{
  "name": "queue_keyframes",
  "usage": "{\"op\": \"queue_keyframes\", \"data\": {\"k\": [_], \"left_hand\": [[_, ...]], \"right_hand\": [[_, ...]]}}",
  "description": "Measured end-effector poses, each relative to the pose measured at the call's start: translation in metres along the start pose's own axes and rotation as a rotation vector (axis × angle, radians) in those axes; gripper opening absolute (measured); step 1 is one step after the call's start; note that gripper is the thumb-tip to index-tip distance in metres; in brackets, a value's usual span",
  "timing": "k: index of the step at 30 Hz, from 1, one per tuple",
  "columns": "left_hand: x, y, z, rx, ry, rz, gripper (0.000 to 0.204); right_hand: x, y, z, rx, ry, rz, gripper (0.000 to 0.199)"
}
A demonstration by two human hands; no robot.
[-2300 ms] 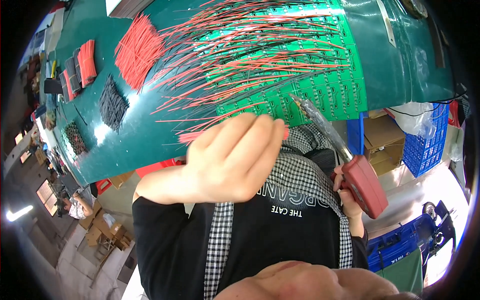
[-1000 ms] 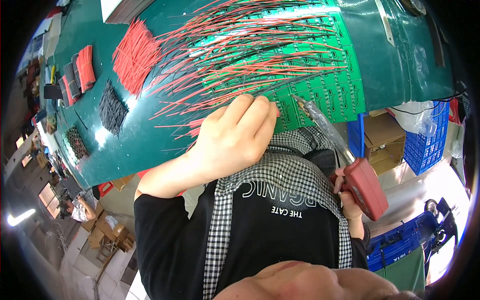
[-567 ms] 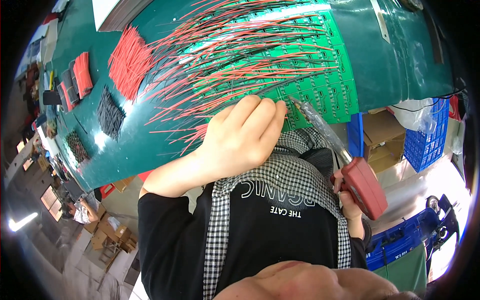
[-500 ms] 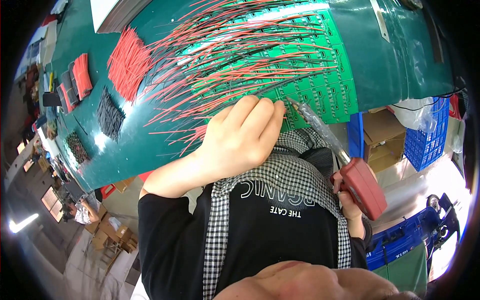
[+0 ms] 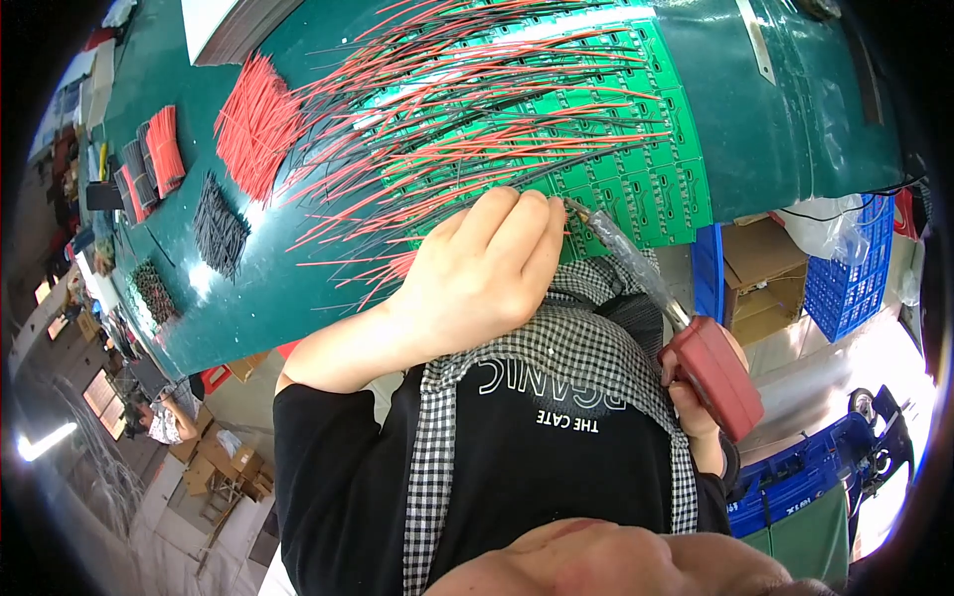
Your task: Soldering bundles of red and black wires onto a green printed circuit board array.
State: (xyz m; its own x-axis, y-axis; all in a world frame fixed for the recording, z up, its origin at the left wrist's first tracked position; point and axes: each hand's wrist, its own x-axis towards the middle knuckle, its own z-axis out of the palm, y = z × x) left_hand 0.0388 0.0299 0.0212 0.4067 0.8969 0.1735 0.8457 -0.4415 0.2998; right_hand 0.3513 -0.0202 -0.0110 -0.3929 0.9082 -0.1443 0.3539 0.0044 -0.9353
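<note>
A sheet of green circuit boards (image 5: 676,149) lies on the table before me. Rows of red and black wires (image 5: 467,149) spread across it, their loose ends pointing left. My left hand (image 5: 482,263) is closed at the sheet's near edge, fingers bent and pressed together; its fingertips and whatever they pinch are hidden. On the right, my right hand (image 5: 694,409) grips a red soldering gun (image 5: 715,377), mostly behind its body. The gun's barrel, wrapped in clear film, slants up and left. Its tip is close beside my left fingers, over the boards.
Left of the boards lie a pile of red wires (image 5: 256,129), a pile of black wires (image 5: 219,226) and bundled wires (image 5: 164,149). A metal strip (image 5: 757,45) rests at the far right. Beyond the table's right edge stand a blue crate (image 5: 845,283) and a cardboard box (image 5: 760,263).
The soldering gun has shifted slightly left, bringing its tip nearer to my left fingers. My left hand has barely moved.
</note>
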Motion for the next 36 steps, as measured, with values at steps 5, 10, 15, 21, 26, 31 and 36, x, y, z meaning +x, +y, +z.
{"op": "queue_keyframes", "data": {"k": [5, 10, 15, 21, 26, 31, 36], "left_hand": [[-0.002, 0.001, 0.0, 0.007, 0.002, 0.004, 0.034], [0.002, -0.005, 0.005, 0.048, 0.11, 0.063, 0.019], [0.006, -0.004, 0.006, 0.005, 0.116, 0.061, 0.019], [0.009, -0.009, 0.011, 0.004, 0.147, 0.124, 0.02], [0.009, -0.009, 0.009, -0.026, 0.112, 0.122, 0.02], [0.011, -0.008, 0.009, -0.008, 0.11, 0.121, 0.02], [0.009, -0.008, 0.011, 0.006, 0.118, 0.118, 0.02]], "right_hand": [[-0.003, -0.006, 0.003, -0.088, 0.032, 0.084, 0.053], [0.005, -0.014, 0.006, 0.137, 0.069, 0.133, 0.053], [0.006, -0.014, 0.002, 0.266, 0.009, 0.219, 0.056], [-0.007, 0.003, 0.001, -0.129, 0.027, 0.033, 0.056], [-0.01, 0.004, 0.005, -0.079, 0.101, 0.079, 0.056], [-0.009, 0.005, 0.002, -0.124, 0.067, 0.084, 0.057], [0.011, -0.009, -0.002, -0.163, -0.006, -0.143, 0.062]]}}
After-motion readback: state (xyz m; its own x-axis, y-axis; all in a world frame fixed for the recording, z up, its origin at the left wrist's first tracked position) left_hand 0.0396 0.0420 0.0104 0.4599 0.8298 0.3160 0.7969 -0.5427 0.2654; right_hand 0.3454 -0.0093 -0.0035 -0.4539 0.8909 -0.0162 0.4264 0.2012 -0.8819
